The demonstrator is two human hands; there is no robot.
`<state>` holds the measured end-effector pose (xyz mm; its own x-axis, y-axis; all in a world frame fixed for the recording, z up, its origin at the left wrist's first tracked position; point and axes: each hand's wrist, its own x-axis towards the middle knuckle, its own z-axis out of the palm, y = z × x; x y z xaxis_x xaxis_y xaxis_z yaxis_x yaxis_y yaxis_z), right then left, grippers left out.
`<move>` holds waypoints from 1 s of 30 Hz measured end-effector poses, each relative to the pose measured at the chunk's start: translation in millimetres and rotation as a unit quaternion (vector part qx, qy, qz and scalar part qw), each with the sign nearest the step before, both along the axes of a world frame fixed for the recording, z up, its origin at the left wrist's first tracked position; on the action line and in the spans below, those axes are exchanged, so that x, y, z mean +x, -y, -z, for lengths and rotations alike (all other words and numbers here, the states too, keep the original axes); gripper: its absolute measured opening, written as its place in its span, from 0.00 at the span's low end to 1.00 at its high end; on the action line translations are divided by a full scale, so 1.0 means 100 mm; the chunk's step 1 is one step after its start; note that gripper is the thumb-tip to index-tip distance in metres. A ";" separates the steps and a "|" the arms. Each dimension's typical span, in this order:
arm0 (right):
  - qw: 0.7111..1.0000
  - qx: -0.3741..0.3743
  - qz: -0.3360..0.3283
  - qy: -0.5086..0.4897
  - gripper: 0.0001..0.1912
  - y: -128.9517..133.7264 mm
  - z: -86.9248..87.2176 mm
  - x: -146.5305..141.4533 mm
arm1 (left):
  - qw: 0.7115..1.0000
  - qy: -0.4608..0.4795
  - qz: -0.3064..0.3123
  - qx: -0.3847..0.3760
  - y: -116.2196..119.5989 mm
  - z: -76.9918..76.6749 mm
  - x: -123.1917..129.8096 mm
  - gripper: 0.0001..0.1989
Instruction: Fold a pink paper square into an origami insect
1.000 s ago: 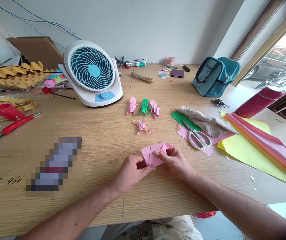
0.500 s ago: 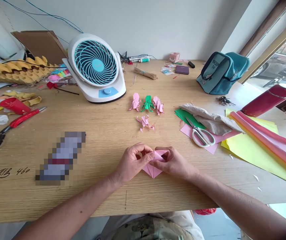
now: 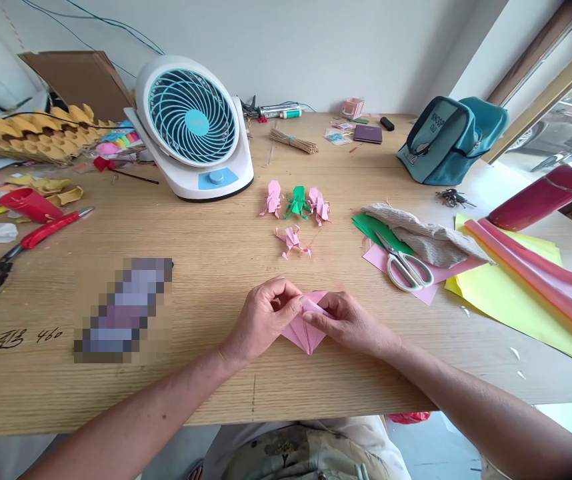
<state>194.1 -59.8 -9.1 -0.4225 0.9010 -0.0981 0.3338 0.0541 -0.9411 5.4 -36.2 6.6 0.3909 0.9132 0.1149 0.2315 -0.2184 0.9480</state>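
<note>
A folded sheet of pink origami paper [image 3: 308,335] is between my hands near the table's front edge, its pointed end toward me. My left hand [image 3: 267,315] pinches its left upper part between thumb and fingers. On the right side my right hand [image 3: 345,321] grips it, thumb on top and fingers partly hidden behind the paper. Beyond my hands lies a pink origami figure with thin limbs [image 3: 293,241]. Farther back, a green origami figure [image 3: 297,202] sits between two pink ones [image 3: 273,199].
White-handled scissors [image 3: 408,267] lie on pink and green paper at right, beside a grey cloth [image 3: 423,233] and yellow sheets [image 3: 511,303]. A white fan [image 3: 193,130] stands behind. At left are a blurred flat object [image 3: 125,310] and red-handled shears [image 3: 29,250].
More of the pink paper's upper part shows between my hands, and the fingers have shifted slightly on it. The whole view has moved a little; the origami figures stay where they were.
</note>
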 end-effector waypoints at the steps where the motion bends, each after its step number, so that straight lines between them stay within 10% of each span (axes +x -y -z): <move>1: 1.000 -0.001 0.000 -0.004 0.24 0.00 0.01 0.01 | 1.000 0.002 0.000 -0.001 -0.01 0.01 -0.01 0.11; 19: 0.999 0.015 0.043 -0.011 0.27 -0.02 0.03 -0.01 | 1.000 -0.012 0.021 0.010 0.00 0.03 -0.01 0.15; 30: 0.998 0.020 0.059 -0.031 0.30 -0.02 -0.03 -0.01 | 0.976 -0.104 0.023 0.188 -0.03 0.08 -0.04 0.17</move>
